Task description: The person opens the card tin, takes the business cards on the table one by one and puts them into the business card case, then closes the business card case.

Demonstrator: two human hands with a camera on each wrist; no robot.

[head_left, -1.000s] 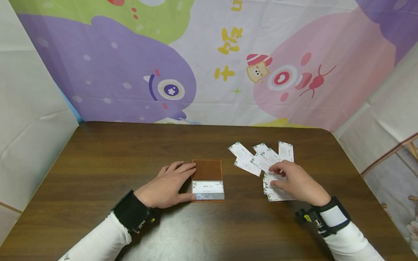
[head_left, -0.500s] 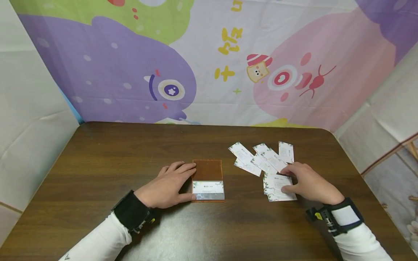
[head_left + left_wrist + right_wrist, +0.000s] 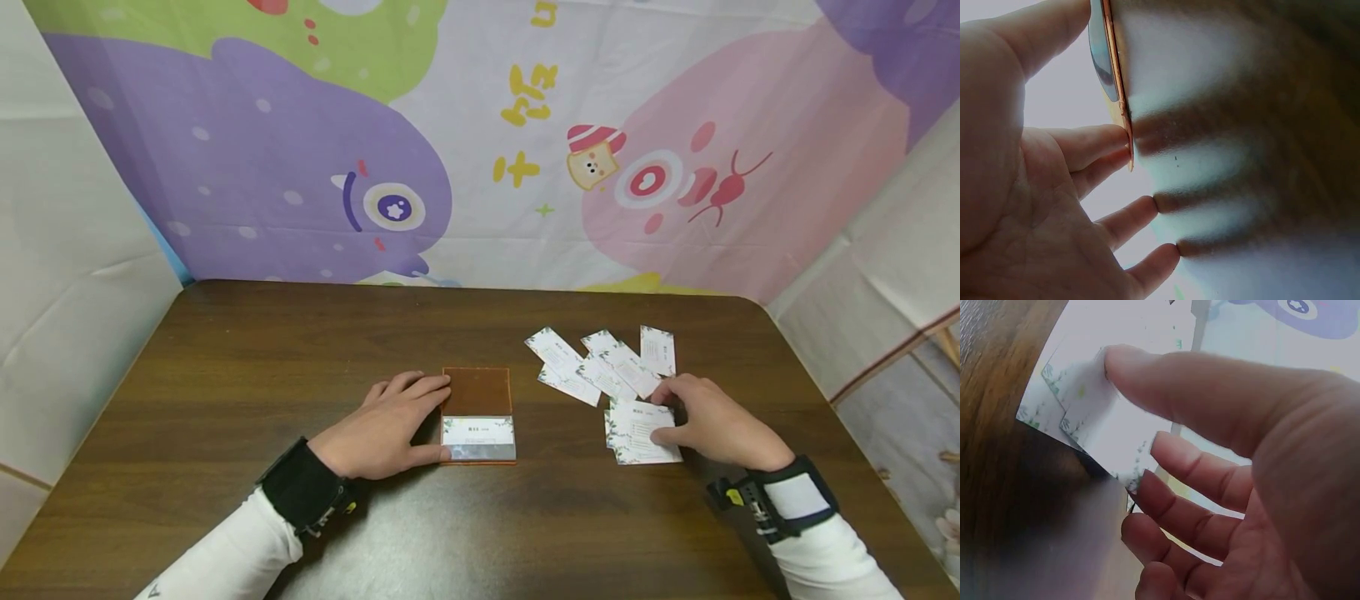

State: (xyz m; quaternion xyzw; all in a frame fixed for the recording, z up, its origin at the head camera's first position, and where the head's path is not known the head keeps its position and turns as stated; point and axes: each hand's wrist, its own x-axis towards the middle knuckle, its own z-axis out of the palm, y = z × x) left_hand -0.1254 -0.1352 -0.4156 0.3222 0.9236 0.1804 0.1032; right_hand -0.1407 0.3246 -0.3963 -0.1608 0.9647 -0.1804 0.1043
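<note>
on the surface [image 3: 375, 325], the top card [image 3: 636, 437] is touched by the half-curled right hand [image 3: 720, 425] (hold uncertain), the card holder [image 3: 477, 392] by the outstretched left hand [image 3: 384, 429]; pickup seems the step, an edge pinch needed

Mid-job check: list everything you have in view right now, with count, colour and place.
far loose cards: several, white with green leaf print, right of centre
near loose cards: overlapping, exact count hidden, same print, under the right hand's thumb
holder: one, brown, table centre
card in the holder: one showing, white with green leaf print, holder's near half
table: one, dark brown, beneath everything
printed cloth: one, white with purple, pink and green figures, behind table
side panels: two, off-white, left and right
sleeves: two, white, on the forearms
wrist straps: two, black, one per wrist
left hand: one, at holder's left edge
right hand: one, at near loose cards
</note>
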